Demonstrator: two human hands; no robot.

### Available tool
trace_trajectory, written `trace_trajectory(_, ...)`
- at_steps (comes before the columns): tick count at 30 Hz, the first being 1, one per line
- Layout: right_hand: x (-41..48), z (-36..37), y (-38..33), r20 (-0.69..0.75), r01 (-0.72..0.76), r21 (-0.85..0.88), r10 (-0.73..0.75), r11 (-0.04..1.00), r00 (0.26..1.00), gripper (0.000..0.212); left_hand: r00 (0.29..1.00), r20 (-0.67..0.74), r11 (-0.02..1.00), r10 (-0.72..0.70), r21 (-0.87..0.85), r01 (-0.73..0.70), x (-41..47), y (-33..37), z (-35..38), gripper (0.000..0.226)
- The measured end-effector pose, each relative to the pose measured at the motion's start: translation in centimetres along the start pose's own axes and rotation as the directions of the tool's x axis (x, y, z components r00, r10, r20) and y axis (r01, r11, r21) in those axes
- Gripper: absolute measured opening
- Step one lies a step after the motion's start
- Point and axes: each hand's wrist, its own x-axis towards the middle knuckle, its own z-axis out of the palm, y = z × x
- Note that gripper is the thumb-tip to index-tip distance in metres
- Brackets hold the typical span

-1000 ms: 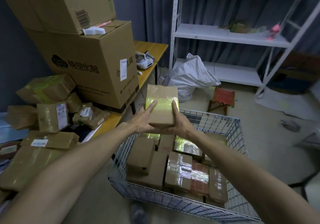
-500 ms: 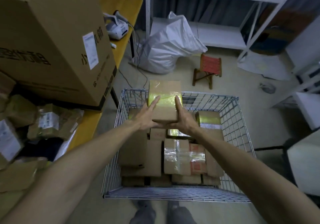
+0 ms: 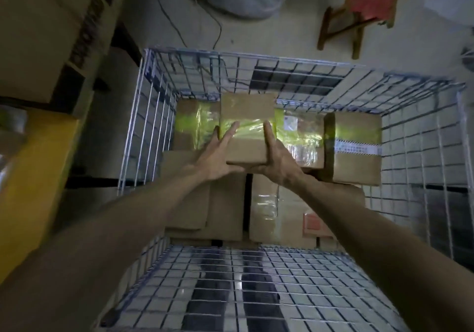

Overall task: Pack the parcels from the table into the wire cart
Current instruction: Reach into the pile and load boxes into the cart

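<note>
Parcel [image 3: 246, 112] sits between left hand [image 3: 218, 158] and right hand [image 3: 279, 161].

**Bare arms, dark shoes**

The person's left hand [image 3: 218, 158] and right hand [image 3: 278, 158] are bare, as are both forearms [image 3: 120, 226] down to the lower corners of the view. Two dark shoes [image 3: 259, 294] show below, too blurred for detail.
</note>
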Motion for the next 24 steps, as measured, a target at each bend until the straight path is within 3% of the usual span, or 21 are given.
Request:
trace_trajectory(8, 8.4, 4.3, 7.1, 0.020, -0.024, 0.032, 0.023, 0.999, 1.000, 0.135, 1.000, 0.030, 0.993, -0.006, 0.120, 0.002, 8.5, -5.7, 4.1, 0.122)
trace_trajectory(12, 10.9, 5.7, 9.0, -0.002, 0.013, 0.003, -0.013, 1.000, 1.000, 0.132, 0.999, -0.024, 0.982, 0.025, 0.190, -0.020, 11.1, -7.7, 5.7, 0.121)
trace_trajectory(18, 10.9, 6.8, 9.8, -0.087, 0.070, -0.017, -0.071, 0.997, 0.994, 0.125, 0.998, -0.054, 0.961, 0.042, 0.277, -0.026, 11.6, -8.5, 5.5, 0.123)
trace_trajectory(24, 11.1, 6.8, 9.9, -0.067, 0.002, 0.058, 0.002, 0.998, 0.998, 0.133, 0.998, -0.048, 0.958, 0.044, 0.285, -0.029, 11.5, -7.5, 5.1, 0.124)
